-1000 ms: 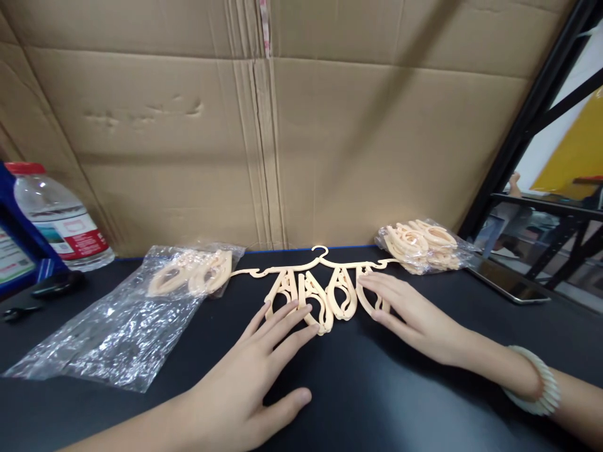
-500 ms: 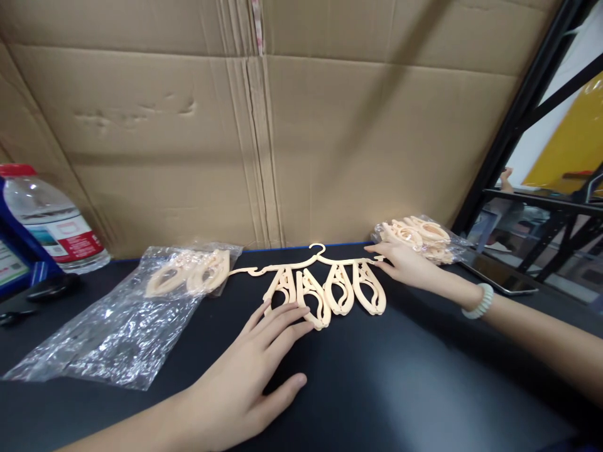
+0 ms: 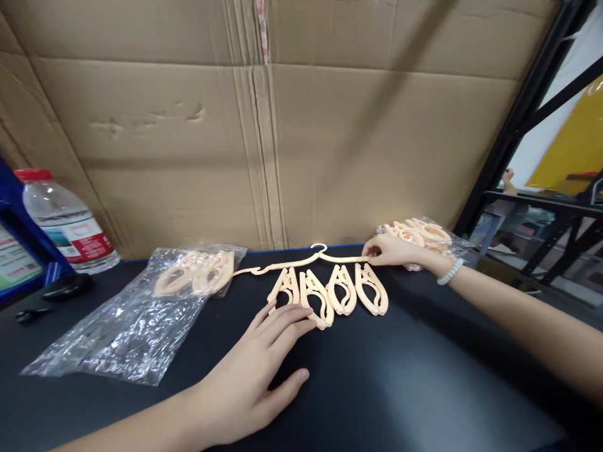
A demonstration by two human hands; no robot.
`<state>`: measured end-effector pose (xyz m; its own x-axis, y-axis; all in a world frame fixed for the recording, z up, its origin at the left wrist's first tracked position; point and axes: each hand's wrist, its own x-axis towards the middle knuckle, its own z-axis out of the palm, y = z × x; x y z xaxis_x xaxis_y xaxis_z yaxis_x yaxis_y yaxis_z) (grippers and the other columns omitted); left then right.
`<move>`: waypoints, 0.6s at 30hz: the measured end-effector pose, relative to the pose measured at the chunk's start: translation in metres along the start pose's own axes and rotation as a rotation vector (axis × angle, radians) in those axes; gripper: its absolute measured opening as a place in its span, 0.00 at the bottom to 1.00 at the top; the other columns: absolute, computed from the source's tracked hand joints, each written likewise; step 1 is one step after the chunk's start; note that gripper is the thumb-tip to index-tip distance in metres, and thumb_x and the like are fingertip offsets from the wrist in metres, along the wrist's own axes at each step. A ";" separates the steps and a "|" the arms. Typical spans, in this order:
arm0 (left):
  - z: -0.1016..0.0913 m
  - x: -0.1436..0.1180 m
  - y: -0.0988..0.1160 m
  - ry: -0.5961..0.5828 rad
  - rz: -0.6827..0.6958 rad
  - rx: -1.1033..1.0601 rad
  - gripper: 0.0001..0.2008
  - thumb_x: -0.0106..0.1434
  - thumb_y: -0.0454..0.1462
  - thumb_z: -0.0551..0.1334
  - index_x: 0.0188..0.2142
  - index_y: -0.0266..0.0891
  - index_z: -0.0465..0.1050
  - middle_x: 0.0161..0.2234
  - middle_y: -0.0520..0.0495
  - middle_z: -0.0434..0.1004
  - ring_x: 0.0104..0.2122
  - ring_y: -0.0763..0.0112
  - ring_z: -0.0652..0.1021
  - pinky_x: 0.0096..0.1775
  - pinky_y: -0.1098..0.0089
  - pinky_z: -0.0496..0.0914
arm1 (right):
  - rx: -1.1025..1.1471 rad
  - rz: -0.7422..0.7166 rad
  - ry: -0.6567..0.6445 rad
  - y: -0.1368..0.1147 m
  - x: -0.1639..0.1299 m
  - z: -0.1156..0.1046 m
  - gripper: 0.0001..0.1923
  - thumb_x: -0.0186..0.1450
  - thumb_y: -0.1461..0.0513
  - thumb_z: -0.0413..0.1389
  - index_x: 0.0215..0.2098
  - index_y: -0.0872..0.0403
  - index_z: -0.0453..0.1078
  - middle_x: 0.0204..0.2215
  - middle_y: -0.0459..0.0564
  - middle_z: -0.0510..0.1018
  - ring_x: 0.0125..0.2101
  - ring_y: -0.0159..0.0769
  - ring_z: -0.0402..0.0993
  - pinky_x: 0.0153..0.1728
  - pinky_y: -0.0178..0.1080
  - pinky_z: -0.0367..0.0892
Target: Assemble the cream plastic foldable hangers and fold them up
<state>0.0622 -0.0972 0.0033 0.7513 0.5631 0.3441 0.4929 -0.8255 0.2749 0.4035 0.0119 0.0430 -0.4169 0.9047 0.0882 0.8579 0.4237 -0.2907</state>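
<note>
A cream plastic clothes hanger (image 3: 296, 262) lies unfolded on the black table, its hook pointing at the cardboard. My right hand (image 3: 393, 250), with a pale beaded bracelet at the wrist, pinches the hanger's right arm end between thumb and fingers. Below it several folded cream hangers lie in a row, among them one folded hanger (image 3: 343, 290) near the middle and another folded hanger (image 3: 371, 290) at the right. My left hand (image 3: 264, 364) rests palm down, fingers stretched, its fingertips over the lower ends of the two leftmost folded hangers.
A clear plastic bag (image 3: 117, 333) with more folded hangers lies at the left, and another bag of hangers (image 3: 431, 231) sits behind my right hand. A water bottle (image 3: 70, 220) stands far left beside a blue container (image 3: 19, 251). Cardboard (image 3: 330, 157) walls the back.
My right hand has shifted slightly left and curled its fingers onto the hanger's right end. My left hand stays in place. The whole view has shifted slightly.
</note>
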 end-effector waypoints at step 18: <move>-0.004 0.004 -0.009 0.247 -0.308 -0.380 0.23 0.65 0.41 0.57 0.59 0.47 0.58 0.59 0.44 0.66 0.57 0.56 0.69 0.57 0.52 0.64 | 0.583 0.056 0.510 -0.029 -0.056 -0.030 0.22 0.53 0.50 0.65 0.38 0.55 0.68 0.30 0.50 0.77 0.28 0.36 0.76 0.33 0.41 0.74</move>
<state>0.0592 -0.0878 0.0061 0.4493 0.8065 0.3843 0.4462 -0.5752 0.6856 0.4109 -0.0492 0.0749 -0.0664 0.8930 0.4452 0.5177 0.4123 -0.7497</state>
